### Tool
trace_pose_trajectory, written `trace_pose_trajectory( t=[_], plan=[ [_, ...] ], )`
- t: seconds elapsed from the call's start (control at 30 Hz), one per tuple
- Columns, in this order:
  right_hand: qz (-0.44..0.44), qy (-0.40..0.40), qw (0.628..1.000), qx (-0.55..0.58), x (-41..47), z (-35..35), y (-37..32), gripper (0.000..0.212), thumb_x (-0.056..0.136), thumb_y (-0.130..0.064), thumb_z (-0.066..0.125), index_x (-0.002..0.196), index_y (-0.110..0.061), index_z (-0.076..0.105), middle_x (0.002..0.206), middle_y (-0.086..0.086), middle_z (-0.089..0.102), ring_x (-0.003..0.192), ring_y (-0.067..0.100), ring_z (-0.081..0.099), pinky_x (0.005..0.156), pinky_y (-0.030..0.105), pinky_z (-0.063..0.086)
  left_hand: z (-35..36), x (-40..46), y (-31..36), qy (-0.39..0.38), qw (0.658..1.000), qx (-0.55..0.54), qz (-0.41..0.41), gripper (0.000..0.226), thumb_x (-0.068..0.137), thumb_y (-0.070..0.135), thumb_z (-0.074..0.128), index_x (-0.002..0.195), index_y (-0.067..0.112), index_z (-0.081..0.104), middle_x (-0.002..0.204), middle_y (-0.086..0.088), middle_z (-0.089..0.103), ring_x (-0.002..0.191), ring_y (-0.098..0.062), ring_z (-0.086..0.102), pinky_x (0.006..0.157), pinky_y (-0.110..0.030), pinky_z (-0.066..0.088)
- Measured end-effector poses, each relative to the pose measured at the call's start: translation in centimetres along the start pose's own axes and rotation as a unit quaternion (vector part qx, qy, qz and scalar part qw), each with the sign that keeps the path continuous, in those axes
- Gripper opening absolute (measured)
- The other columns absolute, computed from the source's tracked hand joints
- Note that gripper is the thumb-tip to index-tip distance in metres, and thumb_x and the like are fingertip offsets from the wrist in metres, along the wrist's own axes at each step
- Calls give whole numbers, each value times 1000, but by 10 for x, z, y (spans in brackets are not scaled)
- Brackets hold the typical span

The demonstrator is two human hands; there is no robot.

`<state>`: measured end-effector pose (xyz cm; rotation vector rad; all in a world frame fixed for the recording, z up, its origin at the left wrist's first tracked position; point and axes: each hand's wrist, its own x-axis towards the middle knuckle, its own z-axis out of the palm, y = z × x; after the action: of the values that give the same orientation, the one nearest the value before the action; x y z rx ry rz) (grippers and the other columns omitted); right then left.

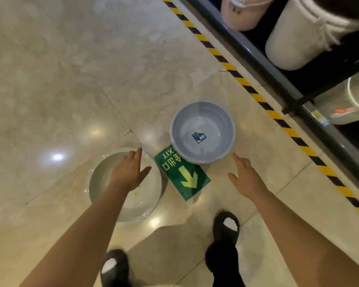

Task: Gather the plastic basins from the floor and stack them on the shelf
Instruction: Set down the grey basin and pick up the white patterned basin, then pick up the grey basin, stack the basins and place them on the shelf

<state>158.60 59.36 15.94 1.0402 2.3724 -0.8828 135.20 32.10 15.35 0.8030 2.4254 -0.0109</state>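
The person is reaching down with both hands spread and holding nothing: left hand [131,169] over the clear basin [123,186], right hand [244,175] beside the grey basin [202,131]. Gripping opposite rims is looking safest on the glossy floor [71,79].

The floor [60,79] lay open across the whole upper left of the frame. At centre, 2 basins sat apart: a grey basin [202,132] partly over a green sign [182,172], and a clear basin [124,187] at lower left, with a bare gap between them. The shelf [278,79] closed the right side behind striped tape [247,85], its bays filled with buckets [298,38].
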Motion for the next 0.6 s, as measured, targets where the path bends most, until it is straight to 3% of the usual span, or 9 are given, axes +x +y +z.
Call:
trace_pose_trajectory(
  t=[0.13, 0.27, 0.6],
  plan=[
    [0, -20, 999, -38, 29, -60, 47, 69, 95, -28, 50, 152, -27, 11, 152, 9, 25, 124, 29, 49, 100, 40, 44, -1, 12, 68, -2, 998, -35, -46, 77, 92, 54, 43, 151, 17, 11, 150, -10, 33, 132, -30, 41, 94, -47, 48],
    [-5, -7, 999, -36, 58, -98, 75, 68, 95, -28, 51, 152, -26, 14, 150, 9, 27, 118, 29, 54, 93, 36, 46, -7, 29, 108, -6, 997, -50, -58, 77, 92, 53, 45, 151, 17, 11, 152, -10, 31, 133, -31, 40, 95, -47, 47],
    [8, -47, 997, -56, 100, -155, 68, 69, 95, -31, 49, 151, -32, 9, 154, 4, 21, 124, 29, 50, 97, 39, 45, -53, 59, 134, -30, 992, -70, -96, 75, 92, 51, 47, 151, 22, 12, 151, -10, 33, 130, -32, 43, 90, -47, 50]
  ],
)
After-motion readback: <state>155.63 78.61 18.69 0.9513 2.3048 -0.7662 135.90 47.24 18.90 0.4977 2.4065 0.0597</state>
